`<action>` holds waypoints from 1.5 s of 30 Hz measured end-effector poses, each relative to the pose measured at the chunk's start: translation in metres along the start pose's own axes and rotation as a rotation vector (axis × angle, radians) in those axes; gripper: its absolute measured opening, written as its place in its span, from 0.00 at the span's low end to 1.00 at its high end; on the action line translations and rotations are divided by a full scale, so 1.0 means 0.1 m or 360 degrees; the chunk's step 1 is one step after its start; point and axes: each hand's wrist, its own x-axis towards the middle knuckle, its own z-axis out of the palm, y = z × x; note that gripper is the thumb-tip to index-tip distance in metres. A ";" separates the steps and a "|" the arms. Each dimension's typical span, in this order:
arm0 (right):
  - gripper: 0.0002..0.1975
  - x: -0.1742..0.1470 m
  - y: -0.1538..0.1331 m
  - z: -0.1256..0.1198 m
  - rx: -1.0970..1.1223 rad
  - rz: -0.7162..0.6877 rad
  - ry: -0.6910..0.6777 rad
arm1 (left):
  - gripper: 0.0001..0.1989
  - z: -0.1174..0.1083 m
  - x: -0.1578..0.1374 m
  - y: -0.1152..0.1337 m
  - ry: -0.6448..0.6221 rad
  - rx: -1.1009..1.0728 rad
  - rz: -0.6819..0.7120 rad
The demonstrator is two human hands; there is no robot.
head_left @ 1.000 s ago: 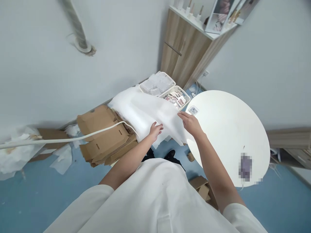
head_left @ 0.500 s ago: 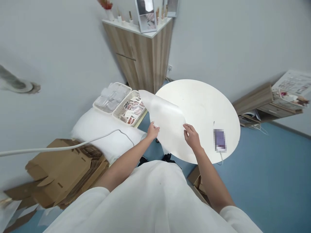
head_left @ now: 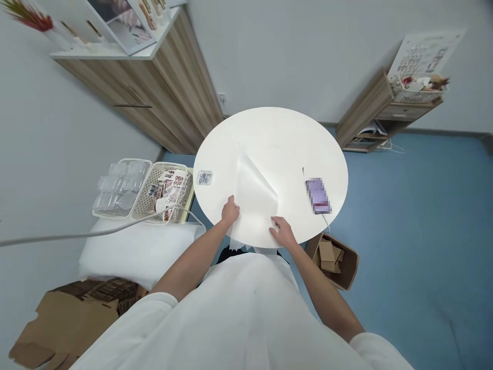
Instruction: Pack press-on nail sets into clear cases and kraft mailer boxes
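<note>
A thin, translucent white sheet (head_left: 252, 208) lies over the near part of the round white table (head_left: 296, 136), its far corner pointed and its right part bent up in a shiny fold. My left hand (head_left: 231, 210) grips the sheet's left edge, thumb on top. At the lower right edge, my right hand (head_left: 283, 232) has its fingers curled round the sheet. Left of the sheet rests a small clear case (head_left: 205, 178) with rows of small pieces inside. A purple, pixelated phone-like device (head_left: 318, 195) with a white cable lies to the right.
Two white baskets (head_left: 133, 210) stand at the left, one with clear boxes, one with printed cards. White wrap (head_left: 138, 252) and flattened cardboard (head_left: 73, 324) lie below them. A grey cable (head_left: 88, 235) crosses there. An open carton (head_left: 348, 262) stands right of the table.
The sheet has come down from above the table's left side onto the table, with both hands lower. My view has turned left, bringing the small clear case into sight.
</note>
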 end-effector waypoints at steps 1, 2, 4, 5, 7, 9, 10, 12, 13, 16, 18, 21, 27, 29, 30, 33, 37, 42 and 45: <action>0.23 0.04 0.00 0.01 0.0146 0.0057 -0.0006 | 0.31 0.00 0.01 -0.01 -0.0012 0.0045 0.0021; 0.25 0.11 0.00 0.00 0.0301 0.0119 0.0005 | 0.31 0.00 0.01 -0.02 -0.0024 0.0086 0.0049; 0.28 0.31 -0.02 -0.02 0.0618 0.0254 0.0016 | 0.31 0.00 0.02 -0.04 -0.0037 0.0133 0.0107; 0.28 0.43 -0.03 -0.04 0.0741 0.0295 0.0022 | 0.30 -0.01 0.03 -0.05 -0.0038 0.0136 0.0128; 0.27 0.71 -0.06 -0.08 0.0944 0.0334 0.0006 | 0.30 -0.01 0.04 -0.06 -0.0043 0.0119 0.0153; 0.23 1.00 -0.11 -0.11 0.1109 0.0350 -0.0053 | 0.30 -0.01 0.05 -0.07 -0.0063 0.0101 0.0180; 0.22 1.14 -0.15 -0.14 0.1153 0.0347 -0.0059 | 0.29 -0.01 0.06 -0.07 -0.0076 0.0093 0.0195; 0.20 1.38 -0.24 -0.19 0.1100 0.0349 -0.0129 | 0.29 -0.01 0.09 -0.07 -0.0086 0.0070 0.0223; 0.20 1.48 -0.30 -0.22 0.1013 0.0344 -0.0123 | 0.29 -0.01 0.12 -0.07 -0.0078 0.0055 0.0232; 0.20 1.64 -0.41 -0.31 0.0693 0.0102 0.0206 | 0.30 -0.02 0.20 -0.02 -0.0019 -0.0018 0.0248; 0.20 1.62 -0.40 -0.35 0.0453 -0.0076 0.0396 | 0.30 -0.03 0.28 0.04 -0.0001 -0.0036 0.0269; 0.21 1.49 -0.26 -0.32 0.0138 -0.0016 0.0504 | 0.30 -0.05 0.37 0.12 -0.0048 0.0092 0.0314; 0.33 1.21 -0.11 -0.18 -0.0227 0.0127 0.0475 | 0.30 -0.11 0.44 0.16 -0.0058 0.0294 0.0386; 0.36 1.07 -0.19 -0.13 -0.0409 0.0178 0.0497 | 0.29 -0.12 0.46 0.16 -0.0044 0.0295 0.0398; 0.37 0.98 -0.23 -0.09 -0.0498 0.0183 0.0465 | 0.29 -0.12 0.47 0.17 -0.0049 0.0288 0.0410; 0.34 0.67 -0.34 0.09 -0.0750 0.0058 0.0129 | 0.28 -0.09 0.53 0.20 -0.0081 0.0251 0.0477; 0.30 0.45 -0.34 0.26 -0.1038 0.0149 -0.0207 | 0.28 -0.06 0.52 0.21 0.0024 0.0281 0.0559; 0.28 0.57 -0.32 0.13 -0.1151 0.0197 -0.0190 | 0.24 -0.08 0.20 0.00 0.0011 0.0661 0.1116; 0.28 0.49 -0.35 0.08 -0.1161 0.0151 -0.0104 | 0.22 -0.05 -0.04 -0.16 -0.0136 0.0870 0.1328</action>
